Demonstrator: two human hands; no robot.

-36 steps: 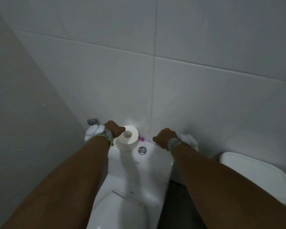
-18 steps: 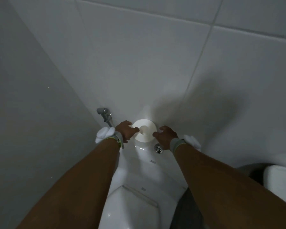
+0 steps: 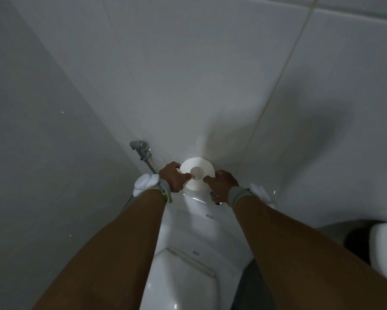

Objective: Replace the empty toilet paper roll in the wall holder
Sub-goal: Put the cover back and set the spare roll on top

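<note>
White toilet (image 3: 183,285), chrome flush button (image 3: 217,202) on its tank (image 3: 201,211), bidet sprayer (image 3: 143,153) against tiled wall (image 3: 188,74)

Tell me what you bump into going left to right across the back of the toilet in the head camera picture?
Metal sprayer → left hand → toilet paper roll → right hand → white bin lid at the far right.

The white toilet tank (image 3: 201,211) stands against the tiled wall; its lid top carries a full toilet paper roll (image 3: 197,173), upright on one flat end, core hole facing up; a chrome flush button (image 3: 217,199) sits just right of it.
</note>
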